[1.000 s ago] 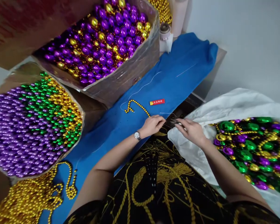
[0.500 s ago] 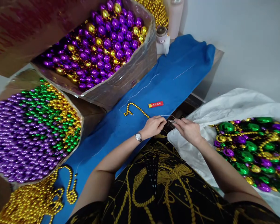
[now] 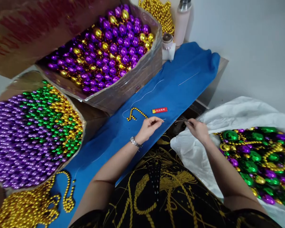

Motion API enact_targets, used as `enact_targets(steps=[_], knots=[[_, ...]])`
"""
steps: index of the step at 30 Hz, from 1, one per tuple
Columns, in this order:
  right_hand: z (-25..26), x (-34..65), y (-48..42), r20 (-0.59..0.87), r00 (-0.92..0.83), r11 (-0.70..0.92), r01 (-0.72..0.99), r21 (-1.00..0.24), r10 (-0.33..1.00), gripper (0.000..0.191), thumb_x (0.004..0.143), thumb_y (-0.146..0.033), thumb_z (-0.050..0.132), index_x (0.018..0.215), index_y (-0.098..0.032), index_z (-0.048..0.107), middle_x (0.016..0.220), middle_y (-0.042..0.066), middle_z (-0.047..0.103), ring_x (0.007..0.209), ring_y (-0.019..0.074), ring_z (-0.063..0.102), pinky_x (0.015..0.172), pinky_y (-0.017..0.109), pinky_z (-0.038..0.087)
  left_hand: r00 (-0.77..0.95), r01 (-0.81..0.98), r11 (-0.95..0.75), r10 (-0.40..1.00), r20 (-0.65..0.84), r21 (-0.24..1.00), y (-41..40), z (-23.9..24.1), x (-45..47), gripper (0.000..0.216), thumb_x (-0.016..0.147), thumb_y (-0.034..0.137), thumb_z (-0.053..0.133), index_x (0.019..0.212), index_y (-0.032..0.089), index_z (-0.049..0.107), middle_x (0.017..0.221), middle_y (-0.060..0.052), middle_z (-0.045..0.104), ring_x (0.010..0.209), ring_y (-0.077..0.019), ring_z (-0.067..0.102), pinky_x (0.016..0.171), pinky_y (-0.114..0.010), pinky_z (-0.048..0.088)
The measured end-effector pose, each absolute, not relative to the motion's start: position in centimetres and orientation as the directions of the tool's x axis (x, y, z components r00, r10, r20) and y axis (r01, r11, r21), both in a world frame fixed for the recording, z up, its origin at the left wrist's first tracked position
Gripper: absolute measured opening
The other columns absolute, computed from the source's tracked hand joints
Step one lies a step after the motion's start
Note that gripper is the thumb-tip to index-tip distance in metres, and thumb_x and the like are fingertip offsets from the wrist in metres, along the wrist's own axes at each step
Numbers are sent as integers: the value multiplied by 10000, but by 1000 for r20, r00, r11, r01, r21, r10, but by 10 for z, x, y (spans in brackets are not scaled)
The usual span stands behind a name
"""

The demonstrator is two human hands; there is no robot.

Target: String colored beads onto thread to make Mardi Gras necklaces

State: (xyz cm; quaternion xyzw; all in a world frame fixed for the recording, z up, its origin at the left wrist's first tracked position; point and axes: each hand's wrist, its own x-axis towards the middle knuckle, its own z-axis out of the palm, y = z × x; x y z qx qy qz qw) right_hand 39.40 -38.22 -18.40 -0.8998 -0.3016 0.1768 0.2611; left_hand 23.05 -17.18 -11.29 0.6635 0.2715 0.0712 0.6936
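Note:
My left hand (image 3: 152, 128) is closed in a pinch above the blue cloth (image 3: 190, 63), with a short end of thread (image 3: 164, 119) sticking out past the fingertips. A short strand of gold beads (image 3: 138, 110) lies on the cloth and runs toward this hand. My right hand (image 3: 197, 128), apart to the right, is closed on a small dark metal tool (image 3: 185, 119) whose kind I cannot make out. A loose bit of thread (image 3: 179, 121) shows at its tip. Just beyond my left hand rests a red and yellow lighter-like stick (image 3: 160, 110).
Behind stands a carton (image 3: 123, 91) of purple and gold balls. At left, another box (image 3: 83, 133) holds purple, green and gold beads. Gold bead strands (image 3: 26, 202) pile at lower left. A white sack (image 3: 239, 107) with beads lies right. A pink bottle (image 3: 181, 25) stands at the back.
My hands have moved apart, the right one going rightward with the tool. The thread that stretched between them now shows as separate ends. The view has shifted slightly.

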Motion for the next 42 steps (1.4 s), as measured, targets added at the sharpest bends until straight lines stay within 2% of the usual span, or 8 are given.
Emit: enact_targets(steps=[5,15,21,24,29,32,35,42], knots=[[-155,421,-373,42,788,-736,591,-332,614,508,919,-548,407,1270,-213,554,1057,117,672,771,221,619,592,293,396,815,243,178,495,-300,954,-171,-105,231,241,753,374,714,815,142,709,765,-27,680,622,-82,526,563,-196,423],[-135,484,-279,8,485,-484,873,59,875,404,990,-333,317,1277,-235,584,1112,136,604,1004,263,493,732,344,361,787,180,301,526,-321,936,-164,-100,225,238,739,366,736,811,143,694,748,-16,680,565,-79,573,581,-219,491],[-127,546,-242,-17,440,-436,893,109,898,358,930,-121,315,1070,-119,645,1076,165,607,1013,264,463,776,369,307,771,157,341,544,-330,927,-163,-93,222,217,747,346,731,803,139,704,662,-2,645,536,-69,531,574,-217,493],[-122,548,-236,-27,398,-395,915,88,917,306,909,-114,345,933,-120,650,976,146,625,985,248,477,783,360,308,764,122,374,556,-327,919,-163,-91,220,234,742,356,740,816,137,708,665,-1,636,542,-69,534,580,-225,502],[-100,478,-252,69,369,-367,929,-40,927,320,969,-278,348,1100,-170,619,934,118,650,901,226,551,717,317,375,741,45,406,599,-303,913,-161,-93,214,246,742,370,752,837,145,717,685,-1,643,541,-63,532,592,-234,515],[-86,413,-271,210,201,-81,879,-470,957,284,978,-334,407,1108,-216,630,980,70,678,867,177,616,776,303,457,724,7,392,632,-275,920,-161,-96,210,241,748,372,755,858,159,731,763,-19,683,547,-58,535,594,-234,518],[-80,368,-285,302,269,-9,761,-648,915,220,967,-317,462,1019,-233,659,921,45,681,826,158,643,766,292,499,716,-12,360,654,-243,933,-161,-98,207,235,764,366,747,892,168,742,742,-13,676,550,-60,542,589,-229,513],[-84,346,-291,301,347,-45,718,-694,888,193,954,-271,496,1010,-215,672,858,34,684,786,148,660,733,275,515,708,-24,319,675,-210,947,-160,-100,202,218,773,352,742,915,186,752,738,-3,665,575,-66,537,606,-237,530]])
